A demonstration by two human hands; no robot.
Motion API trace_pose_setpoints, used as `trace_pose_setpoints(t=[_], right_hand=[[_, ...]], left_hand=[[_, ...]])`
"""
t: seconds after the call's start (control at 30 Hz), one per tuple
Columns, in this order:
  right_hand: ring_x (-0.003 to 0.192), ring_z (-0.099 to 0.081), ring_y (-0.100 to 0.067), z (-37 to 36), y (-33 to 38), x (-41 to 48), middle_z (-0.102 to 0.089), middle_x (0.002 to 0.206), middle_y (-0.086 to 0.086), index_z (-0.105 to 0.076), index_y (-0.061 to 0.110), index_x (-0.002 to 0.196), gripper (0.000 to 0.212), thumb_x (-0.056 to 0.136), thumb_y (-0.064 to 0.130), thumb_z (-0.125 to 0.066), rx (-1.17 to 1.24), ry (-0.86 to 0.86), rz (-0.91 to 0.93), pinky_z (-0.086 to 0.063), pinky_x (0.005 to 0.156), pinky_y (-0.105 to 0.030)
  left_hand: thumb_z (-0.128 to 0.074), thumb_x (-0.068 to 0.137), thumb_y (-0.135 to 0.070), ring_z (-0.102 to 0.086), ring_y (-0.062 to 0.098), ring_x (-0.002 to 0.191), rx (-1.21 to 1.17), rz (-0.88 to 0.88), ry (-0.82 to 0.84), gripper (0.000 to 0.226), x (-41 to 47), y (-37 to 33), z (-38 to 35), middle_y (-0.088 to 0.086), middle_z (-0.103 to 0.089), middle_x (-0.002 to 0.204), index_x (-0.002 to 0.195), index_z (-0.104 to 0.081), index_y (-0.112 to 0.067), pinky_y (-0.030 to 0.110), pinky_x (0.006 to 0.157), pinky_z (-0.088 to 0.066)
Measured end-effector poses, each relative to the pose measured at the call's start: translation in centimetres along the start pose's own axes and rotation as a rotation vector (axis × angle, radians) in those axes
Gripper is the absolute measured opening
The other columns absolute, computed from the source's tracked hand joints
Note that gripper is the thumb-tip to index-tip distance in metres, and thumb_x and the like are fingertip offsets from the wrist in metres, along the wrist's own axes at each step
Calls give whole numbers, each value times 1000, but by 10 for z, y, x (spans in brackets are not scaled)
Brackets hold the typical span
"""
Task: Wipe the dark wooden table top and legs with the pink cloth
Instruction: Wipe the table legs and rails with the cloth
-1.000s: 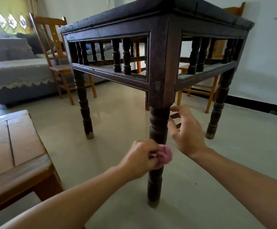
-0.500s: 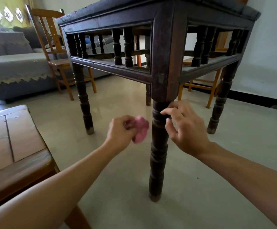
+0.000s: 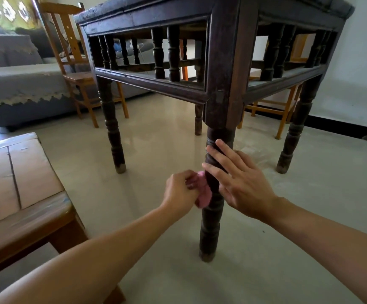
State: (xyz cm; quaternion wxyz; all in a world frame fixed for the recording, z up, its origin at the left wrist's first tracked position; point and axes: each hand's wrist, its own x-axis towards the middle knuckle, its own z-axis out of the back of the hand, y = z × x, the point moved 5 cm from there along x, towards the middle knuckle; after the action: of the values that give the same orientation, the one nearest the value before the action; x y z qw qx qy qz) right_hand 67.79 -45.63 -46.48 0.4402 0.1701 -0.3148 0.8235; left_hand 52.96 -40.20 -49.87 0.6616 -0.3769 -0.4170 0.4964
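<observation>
Pale glossy tiled floor (image 3: 156, 139) ran the full width of the room, bounded at right by a white plastered wall (image 3: 364, 73) with a black skirting band (image 3: 342, 128).

The dark-stained square wooden counter (image 3: 151, 16) stood on that floor, with turned legs and a gallery of turned spindles under its top. The top surface itself was seen only edge-on. Its near corner leg (image 3: 212, 227) stood at centre, foot on the floor.

A grey sofa with a fringed grey cover (image 3: 20, 84) sat at far left. A low brown plank-topped counter (image 3: 24, 172) stood at near left, well apart from the near corner leg. One orange-brown slatted wooden chair (image 3: 68, 40) stood between the sofa and the dark counter, and a second chair of like colour (image 3: 270, 108) showed behind the right side, partly hidden by the frame.

Both bare forearms reached in from below. The right hand (image 3: 241, 183) was at the right of the near leg, its grip slack and holding nothing, fingers (image 3: 224, 150) straight and spread across the front of the leg.

The left hand (image 3: 179, 190) had its grip closed round the bunched pink cloth (image 3: 204, 191). The cloth protruded from the fingers and lay against the left side of the near leg at about mid-height, just below the right fingertips.
</observation>
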Motion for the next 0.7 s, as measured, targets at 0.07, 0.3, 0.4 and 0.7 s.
trace_pose_setpoints(t=[0.07,0.3,0.4,0.7], right_hand=[[150,-11,-32,-6,3,-3,-31,156,-15,-47,14,139,54,86,24,-51,-15,16,18,-14,117,-45],[150,-8,-33,-23,8,-13,-31,157,-15,-50,14,139,62,81,25,-68,-76,57,77,-20,117,-53],[150,-7,-33,-26,12,-14,-31,157,-15,-50,14,139,57,84,25,-58,-82,46,89,-16,118,-57],[150,-12,-33,-48,19,-36,-30,157,-15,-49,12,140,57,85,23,-57,-112,78,200,-16,117,-59]], left_hand=[[-70,79,-2,-68,6,69,235,-19,309,15,-19,18,-20,4,-70,84,91,-71,-12,19,58,-55],[-73,79,-7,-68,15,76,-48,173,-123,17,10,39,12,0,-68,83,82,-64,-21,34,71,-59],[-69,80,-2,-68,13,75,-17,124,97,18,3,37,-13,1,-68,84,86,-64,-19,29,65,-59],[-69,82,-2,-65,3,61,11,177,-6,12,1,64,-13,3,-67,78,87,-63,-12,20,54,-54]])
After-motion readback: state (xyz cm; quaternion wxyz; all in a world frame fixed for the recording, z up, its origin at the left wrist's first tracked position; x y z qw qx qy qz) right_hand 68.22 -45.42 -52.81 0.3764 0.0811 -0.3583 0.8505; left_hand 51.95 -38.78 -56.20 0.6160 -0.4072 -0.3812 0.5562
